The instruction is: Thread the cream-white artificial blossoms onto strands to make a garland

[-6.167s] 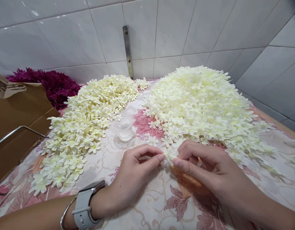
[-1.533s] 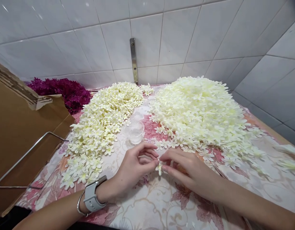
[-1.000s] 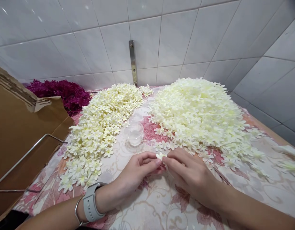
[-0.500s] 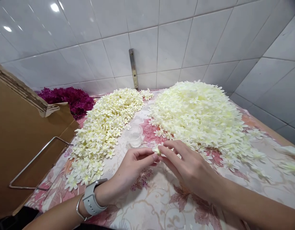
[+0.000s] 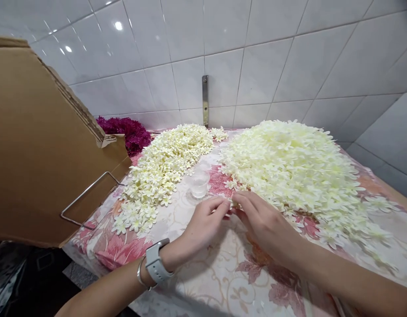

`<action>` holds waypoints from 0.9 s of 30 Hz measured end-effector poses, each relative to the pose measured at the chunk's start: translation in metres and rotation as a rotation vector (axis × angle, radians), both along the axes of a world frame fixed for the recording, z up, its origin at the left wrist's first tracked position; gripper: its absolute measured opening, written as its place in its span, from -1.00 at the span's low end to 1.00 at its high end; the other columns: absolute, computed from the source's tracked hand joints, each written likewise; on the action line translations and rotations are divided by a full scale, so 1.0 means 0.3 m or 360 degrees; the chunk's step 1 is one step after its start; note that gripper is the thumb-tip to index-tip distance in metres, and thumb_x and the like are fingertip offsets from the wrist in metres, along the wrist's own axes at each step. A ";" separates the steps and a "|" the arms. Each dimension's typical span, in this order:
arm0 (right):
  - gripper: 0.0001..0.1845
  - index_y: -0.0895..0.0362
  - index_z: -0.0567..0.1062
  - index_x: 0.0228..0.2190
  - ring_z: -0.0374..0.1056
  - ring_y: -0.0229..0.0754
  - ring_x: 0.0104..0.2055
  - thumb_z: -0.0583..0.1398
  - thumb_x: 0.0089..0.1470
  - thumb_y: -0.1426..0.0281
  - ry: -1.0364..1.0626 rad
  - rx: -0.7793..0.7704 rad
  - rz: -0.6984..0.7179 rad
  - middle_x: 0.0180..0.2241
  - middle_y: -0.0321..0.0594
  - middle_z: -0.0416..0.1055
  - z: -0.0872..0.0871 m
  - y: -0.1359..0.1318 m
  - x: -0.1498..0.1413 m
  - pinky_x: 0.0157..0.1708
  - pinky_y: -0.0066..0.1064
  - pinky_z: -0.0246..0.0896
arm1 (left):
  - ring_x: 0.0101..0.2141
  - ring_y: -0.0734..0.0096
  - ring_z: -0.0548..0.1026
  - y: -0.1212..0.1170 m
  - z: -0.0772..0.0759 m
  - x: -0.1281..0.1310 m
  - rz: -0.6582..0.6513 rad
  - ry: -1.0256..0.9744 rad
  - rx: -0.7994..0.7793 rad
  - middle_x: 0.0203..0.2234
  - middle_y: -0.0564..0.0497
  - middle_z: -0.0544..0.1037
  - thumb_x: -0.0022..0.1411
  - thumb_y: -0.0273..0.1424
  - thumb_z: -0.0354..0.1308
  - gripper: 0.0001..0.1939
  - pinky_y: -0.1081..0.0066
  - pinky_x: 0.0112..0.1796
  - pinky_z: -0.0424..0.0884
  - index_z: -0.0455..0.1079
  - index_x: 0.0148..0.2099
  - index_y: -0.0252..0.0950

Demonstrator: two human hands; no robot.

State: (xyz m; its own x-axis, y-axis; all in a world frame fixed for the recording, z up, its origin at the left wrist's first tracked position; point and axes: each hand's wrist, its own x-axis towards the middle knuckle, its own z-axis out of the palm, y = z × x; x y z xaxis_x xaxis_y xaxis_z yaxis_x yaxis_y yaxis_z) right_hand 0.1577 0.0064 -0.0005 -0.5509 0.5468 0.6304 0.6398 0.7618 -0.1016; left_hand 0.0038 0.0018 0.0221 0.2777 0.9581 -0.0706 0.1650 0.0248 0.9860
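My left hand, with a grey watch and a bangle at the wrist, is closed in a pinch. Its fingertips meet those of my right hand, also pinched. Between them a small artificial white flower shows only in part; the fingers hide most of it. Just beyond my left hand stands a small clear plastic cup. A large heap of pale flowers lies beyond and right of my right hand. To the left is a narrower heap of cream flowers.
A tall cardboard box stands at the left, with a bent metal wire handle beside it. Dark magenta flowers lie behind the box. A floral cloth covers the table. A metal bracket is fixed to the tiled wall behind.
The view has swung left, so the box shows more and everything sits farther right. The flower between my fingertips is now more covered by them. Both hands stay together in a pinch.
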 end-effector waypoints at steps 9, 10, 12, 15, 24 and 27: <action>-0.81 0.18 0.32 -0.18 0.44 -0.12 -0.30 0.00 0.17 0.46 0.0334 -0.0096 -0.0368 -0.30 -0.07 0.47 0.005 0.000 -0.036 -0.35 -0.34 0.34 | -0.38 0.40 0.31 0.023 -0.028 0.030 0.0105 0.0028 0.0477 -0.48 0.05 0.33 0.20 -0.44 -0.08 -0.79 0.43 -0.33 0.18 0.18 -0.49 -0.27; -0.80 0.19 0.32 -0.16 0.44 -0.13 -0.29 0.01 0.17 0.46 0.0349 -0.0101 -0.0384 -0.29 -0.06 0.48 0.003 0.002 -0.037 -0.34 -0.34 0.35 | -0.38 0.40 0.30 0.027 -0.027 0.031 0.0097 0.0058 0.0509 -0.49 0.06 0.32 0.20 -0.45 -0.08 -0.80 0.42 -0.33 0.18 0.16 -0.49 -0.27; -0.78 0.18 0.34 -0.15 0.45 -0.13 -0.28 0.02 0.16 0.46 0.0374 -0.0136 -0.0389 -0.28 -0.07 0.49 -0.001 0.013 -0.036 -0.33 -0.35 0.35 | -0.37 0.40 0.29 0.038 -0.026 0.036 0.0077 0.0113 0.0531 -0.48 0.06 0.31 0.20 -0.47 -0.07 -0.81 0.42 -0.32 0.17 0.15 -0.49 -0.27; -0.79 0.14 0.38 -0.21 0.43 -0.14 -0.26 0.00 0.15 0.49 0.0413 -0.0199 -0.0319 -0.28 -0.11 0.47 -0.008 0.035 -0.028 -0.31 -0.34 0.34 | -0.39 0.39 0.29 0.050 -0.025 0.057 0.0112 0.0227 0.0490 -0.48 0.05 0.32 0.20 -0.47 -0.06 -0.83 0.41 -0.34 0.18 0.18 -0.47 -0.28; -0.83 0.13 0.32 -0.39 0.30 -0.22 -0.43 -0.03 0.17 0.46 0.0450 -0.0358 -0.0180 -0.46 -0.21 0.35 -0.006 0.026 0.006 -0.44 -0.42 0.21 | -0.49 0.39 0.30 0.083 -0.017 0.037 -0.0005 0.0999 0.1343 -0.59 0.02 0.37 0.32 -0.41 -0.21 -0.63 0.39 -0.44 0.13 0.23 -0.51 -0.28; -0.77 0.11 0.25 -0.51 0.22 -0.27 -0.52 -0.04 0.19 0.43 0.0461 -0.0401 -0.0200 -0.55 -0.30 0.26 0.000 0.026 0.015 -0.51 -0.46 0.13 | -0.55 0.42 0.28 0.087 -0.021 0.010 0.0093 0.1045 0.1448 -0.64 0.03 0.34 0.32 -0.37 -0.20 -0.60 0.40 -0.48 0.09 0.20 -0.56 -0.27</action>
